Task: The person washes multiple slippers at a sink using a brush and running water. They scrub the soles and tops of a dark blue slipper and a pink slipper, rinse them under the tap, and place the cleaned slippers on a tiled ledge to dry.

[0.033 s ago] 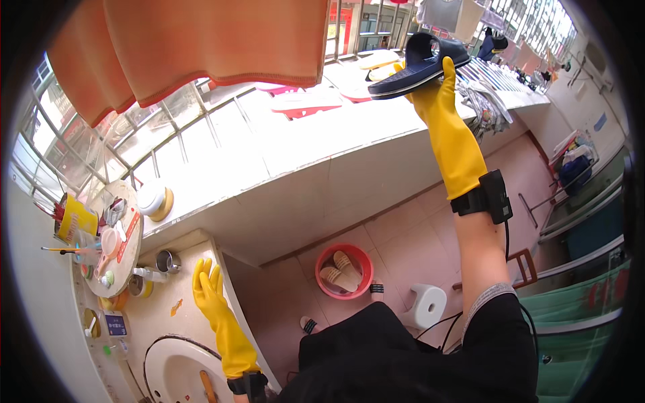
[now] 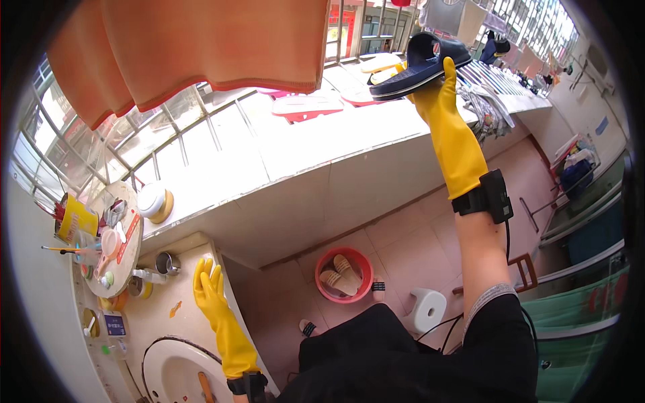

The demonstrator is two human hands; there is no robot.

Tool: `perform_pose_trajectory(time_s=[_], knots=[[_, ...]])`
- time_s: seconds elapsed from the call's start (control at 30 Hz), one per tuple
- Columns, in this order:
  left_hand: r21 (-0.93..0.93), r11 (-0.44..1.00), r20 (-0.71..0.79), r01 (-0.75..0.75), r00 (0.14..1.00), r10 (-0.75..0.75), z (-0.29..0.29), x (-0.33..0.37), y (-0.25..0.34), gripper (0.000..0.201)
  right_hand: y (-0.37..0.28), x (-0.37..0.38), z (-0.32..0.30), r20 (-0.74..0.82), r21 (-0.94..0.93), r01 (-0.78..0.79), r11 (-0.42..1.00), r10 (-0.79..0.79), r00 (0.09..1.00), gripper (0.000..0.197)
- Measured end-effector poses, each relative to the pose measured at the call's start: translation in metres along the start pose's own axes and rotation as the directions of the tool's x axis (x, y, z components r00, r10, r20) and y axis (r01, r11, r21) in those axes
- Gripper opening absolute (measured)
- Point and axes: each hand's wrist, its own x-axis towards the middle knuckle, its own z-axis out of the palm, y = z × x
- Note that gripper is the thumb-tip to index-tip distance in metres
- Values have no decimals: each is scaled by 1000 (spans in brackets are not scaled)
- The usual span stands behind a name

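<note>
My right hand (image 2: 435, 97), in a long yellow rubber glove, is raised over the bright ledge (image 2: 295, 149). It grips a dark navy slide sandal (image 2: 406, 82) with a pale line along its sole, the thumb at the sandal's side. Part of the grip is hidden behind the sandal. My left hand (image 2: 211, 285), gloved the same way, hovers by the edge of the washbasin counter (image 2: 178, 289) with its fingers stretched out and nothing in them. Pink-and-white slippers (image 2: 306, 107) and a yellow slipper (image 2: 381, 64) lie on the ledge, left of the held sandal.
Below, a red basin (image 2: 344, 295) with beige striped slippers (image 2: 344, 272) stands on the tiles near my feet, beside a white stool (image 2: 428, 309). An orange cloth (image 2: 208, 47) hangs before the window bars. A metal cup (image 2: 168, 262) and a round board (image 2: 101, 269) holding small items flank the sink.
</note>
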Motion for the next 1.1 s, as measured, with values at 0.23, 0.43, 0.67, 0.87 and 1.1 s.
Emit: perform_pose_trajectory(time_s=[0.23,0.43,0.67,0.87,1.1], knots=[[79,991,-18,-103,994,105,99,16,-29,36,-12,144,-31,117,-113,-39,993,53,992,74],[193,965,-270,-180,935,228,201,38,-74,34,31,297,-55,417,-583,40,812,257,872,71],[583,812,-395,-21,866,306,266,46,-86,50,72,364,-64,504,-847,430,313,729,462,111],[769,576,-509,278,811,288,288,62,-89,70,90,388,-66,283,-628,778,13,935,213,116],[822,393,-537,412,790,296,311,62,-90,82,92,411,-81,162,-540,836,-95,963,214,116]])
